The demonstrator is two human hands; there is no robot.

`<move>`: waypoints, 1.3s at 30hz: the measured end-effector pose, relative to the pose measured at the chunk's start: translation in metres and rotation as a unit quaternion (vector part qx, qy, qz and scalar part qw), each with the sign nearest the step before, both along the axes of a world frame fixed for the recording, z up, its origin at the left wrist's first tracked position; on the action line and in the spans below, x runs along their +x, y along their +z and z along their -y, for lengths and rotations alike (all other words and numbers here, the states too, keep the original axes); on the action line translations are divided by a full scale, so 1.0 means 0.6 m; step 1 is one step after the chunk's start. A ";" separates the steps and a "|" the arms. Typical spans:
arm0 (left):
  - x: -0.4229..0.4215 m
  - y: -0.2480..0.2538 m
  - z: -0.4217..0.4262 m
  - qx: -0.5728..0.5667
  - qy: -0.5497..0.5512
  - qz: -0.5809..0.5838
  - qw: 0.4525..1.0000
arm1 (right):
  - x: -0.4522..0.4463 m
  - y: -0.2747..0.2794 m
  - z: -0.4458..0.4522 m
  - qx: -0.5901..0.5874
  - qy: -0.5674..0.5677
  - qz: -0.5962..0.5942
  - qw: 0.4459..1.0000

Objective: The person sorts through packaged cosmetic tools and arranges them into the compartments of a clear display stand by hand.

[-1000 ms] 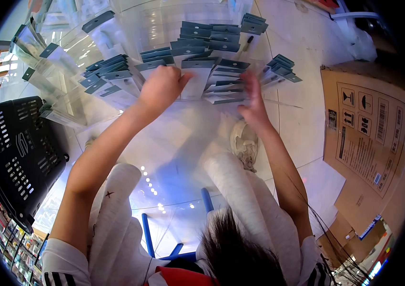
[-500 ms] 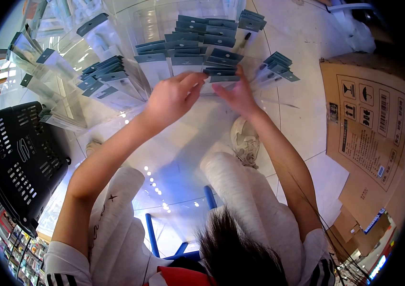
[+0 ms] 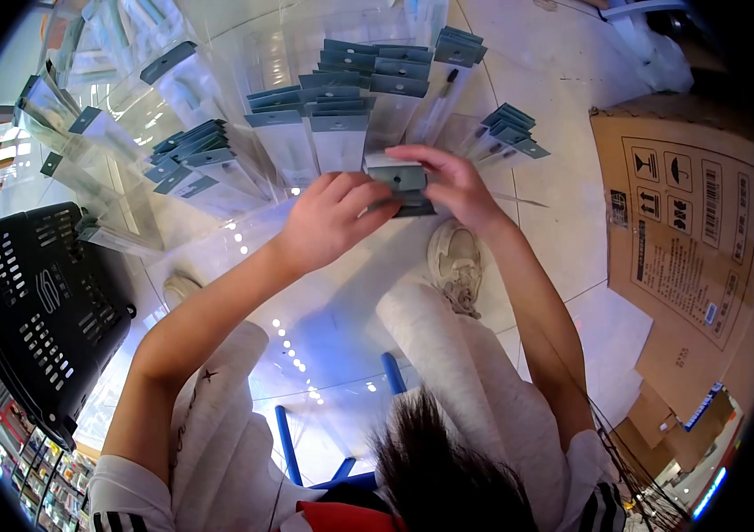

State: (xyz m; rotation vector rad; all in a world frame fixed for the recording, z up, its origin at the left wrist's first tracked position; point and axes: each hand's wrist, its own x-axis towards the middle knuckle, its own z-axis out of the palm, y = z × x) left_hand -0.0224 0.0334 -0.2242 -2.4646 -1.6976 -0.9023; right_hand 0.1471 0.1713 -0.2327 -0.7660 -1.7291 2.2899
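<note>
Between my hands is a small bunch of clear packets (image 3: 405, 178) with grey-green header cards, tilted so the cards face up toward me. My left hand (image 3: 328, 222) has its fingers curled against the left edge of the bunch. My right hand (image 3: 459, 188) grips the right side, with thumb and forefinger around the cards. Just beyond stand rows of similar packets (image 3: 339, 120) in a clear divided holder. A slim packet (image 3: 448, 89) there shows a dark-tipped stick inside. What the held packets contain is hidden by my fingers and the cards.
More carded packets (image 3: 195, 151) stand to the left, and a small group (image 3: 512, 131) to the right. A black perforated basket (image 3: 40, 301) lies at far left. A large cardboard box (image 3: 683, 230) stands at right. My shoes (image 3: 455, 266) rest on the tiled floor below.
Both hands have drawn back toward me from the front of the rows, bringing a bunch of packets out. A gap now shows at the front right of the rows.
</note>
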 end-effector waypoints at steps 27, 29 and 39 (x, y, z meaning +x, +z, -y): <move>0.004 -0.011 0.003 -0.006 0.004 0.043 0.999 | -0.026 -0.009 -0.020 0.219 -0.016 0.193 0.956; 0.005 -0.012 0.003 -0.009 0.002 0.041 0.999 | -0.039 -0.035 -0.018 0.312 -0.007 0.143 0.939; 0.003 -0.011 0.007 -0.029 -0.003 0.059 0.998 | -0.004 0.044 -0.055 0.335 -0.151 0.045 0.929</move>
